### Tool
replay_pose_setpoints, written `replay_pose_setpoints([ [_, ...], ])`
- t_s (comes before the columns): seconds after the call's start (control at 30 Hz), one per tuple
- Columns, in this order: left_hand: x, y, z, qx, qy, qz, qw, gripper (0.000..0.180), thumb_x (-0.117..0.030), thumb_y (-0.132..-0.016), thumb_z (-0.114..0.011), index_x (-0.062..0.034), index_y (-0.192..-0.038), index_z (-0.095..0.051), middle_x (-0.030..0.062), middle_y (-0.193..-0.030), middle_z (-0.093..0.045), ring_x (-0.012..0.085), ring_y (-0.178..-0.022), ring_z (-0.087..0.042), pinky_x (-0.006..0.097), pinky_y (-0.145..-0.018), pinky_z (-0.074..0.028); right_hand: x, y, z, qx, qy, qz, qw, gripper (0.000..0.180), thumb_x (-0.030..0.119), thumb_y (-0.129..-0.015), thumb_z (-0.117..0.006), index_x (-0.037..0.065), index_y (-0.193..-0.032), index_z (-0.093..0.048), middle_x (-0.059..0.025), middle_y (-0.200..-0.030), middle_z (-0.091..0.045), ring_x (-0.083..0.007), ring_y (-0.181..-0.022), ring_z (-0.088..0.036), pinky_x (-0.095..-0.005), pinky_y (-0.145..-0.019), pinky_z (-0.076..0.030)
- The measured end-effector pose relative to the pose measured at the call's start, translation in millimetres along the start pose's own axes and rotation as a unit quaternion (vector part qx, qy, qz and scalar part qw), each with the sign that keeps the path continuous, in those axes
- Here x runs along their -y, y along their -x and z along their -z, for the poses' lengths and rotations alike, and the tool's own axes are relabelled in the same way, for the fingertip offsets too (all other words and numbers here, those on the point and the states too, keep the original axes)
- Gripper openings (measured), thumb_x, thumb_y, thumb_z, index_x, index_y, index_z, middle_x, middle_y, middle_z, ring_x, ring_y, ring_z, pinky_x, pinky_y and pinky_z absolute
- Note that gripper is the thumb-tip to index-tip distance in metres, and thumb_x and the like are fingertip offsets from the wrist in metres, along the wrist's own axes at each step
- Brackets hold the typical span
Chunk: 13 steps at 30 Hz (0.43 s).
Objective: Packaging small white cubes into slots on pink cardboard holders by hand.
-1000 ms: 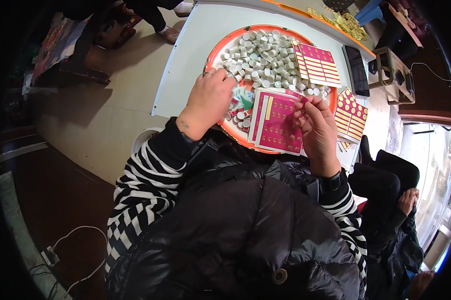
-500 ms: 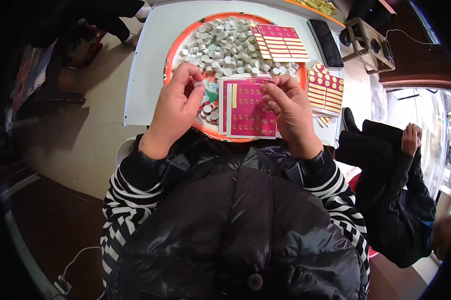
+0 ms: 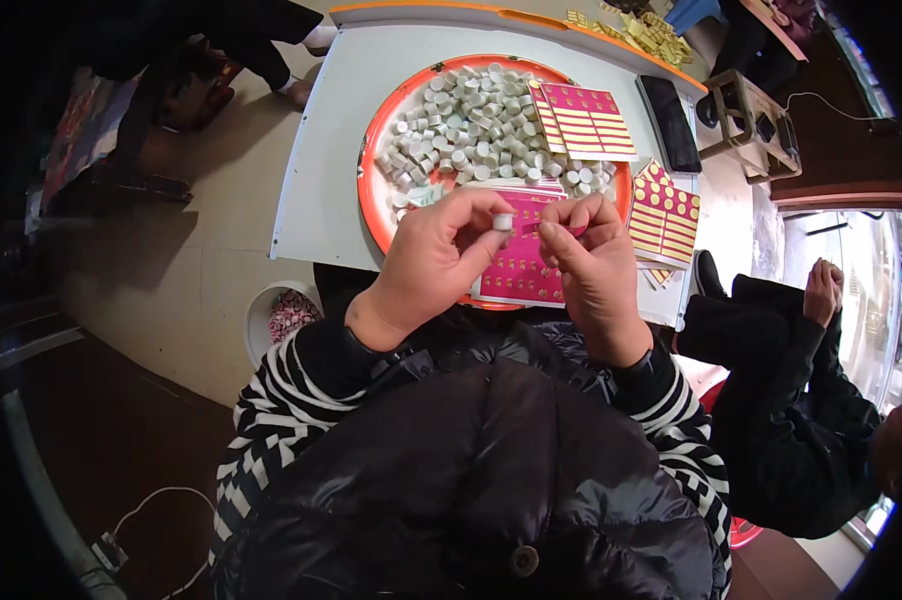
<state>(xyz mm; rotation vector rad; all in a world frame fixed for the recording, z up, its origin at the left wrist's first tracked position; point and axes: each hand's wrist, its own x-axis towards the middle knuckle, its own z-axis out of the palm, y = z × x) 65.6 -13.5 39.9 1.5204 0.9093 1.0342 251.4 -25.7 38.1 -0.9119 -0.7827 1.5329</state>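
Note:
Between thumb and forefinger, my left hand (image 3: 436, 262) pinches a small white cylinder (image 3: 503, 222) that looks like a cap. Close beside it, my right hand (image 3: 596, 265) is closed in a pinch on a small red sticker (image 3: 577, 230), partly hidden by the fingers. Beneath both hands lies a stack of magenta sticker sheets (image 3: 511, 284) at the near side of a round tray with an orange-red rim (image 3: 370, 205). Many loose white cylinders (image 3: 481, 110) are heaped on the tray's far side. More magenta and yellow-striped sheets (image 3: 593, 125) rest over the tray's right edge.
A black phone (image 3: 669, 125) lies at the white table's (image 3: 316, 190) right side, with further sticker sheets (image 3: 664, 220) nearer me. A bucket (image 3: 261, 335) of red-and-white pieces stands on the floor at left. A person in dark clothes (image 3: 791, 380) sits at right.
My left hand has moved right with the white cylinder, toward my right hand. My right hand has lifted a red sticker off the sheet. The view has shifted, bringing the bucket's contents into sight.

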Motion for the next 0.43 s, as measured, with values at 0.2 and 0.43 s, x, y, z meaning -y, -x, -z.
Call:
replay_pose_setpoints([
  [0.2,-5.1,-2.9,-3.0,-0.044,-0.175,-0.124,0.976,0.022,0.007,-0.08,-0.068,-0.0013,-0.1,-0.063,0.0068,-0.082,-0.063,0.0151,-0.069,-0.061,0.026,-0.059,-0.048,0.8,-0.4,-8.7,0.008,0.012,0.002,1.0,0.034,-0.003,-0.082,-0.07,0.01,-0.084,-0.039,-0.0086,-0.089,-0.057,-0.0107,-0.068,-0.05,-0.0229,-0.06,-0.042],
  [0.43,-7.8,-2.7,-4.8,-0.062,-0.203,-0.157,0.965,0.023,0.003,-0.075,-0.071,-0.0031,-0.096,-0.062,0.0099,-0.08,-0.065,0.0253,-0.07,-0.063,0.034,-0.06,-0.048,-3.1,-0.1,-10.3,0.014,0.008,-0.007,1.0,0.036,-0.004,-0.081,-0.071,0.011,-0.084,-0.038,-0.0085,-0.089,-0.057,-0.0111,-0.069,-0.052,-0.0236,-0.061,-0.043],
])
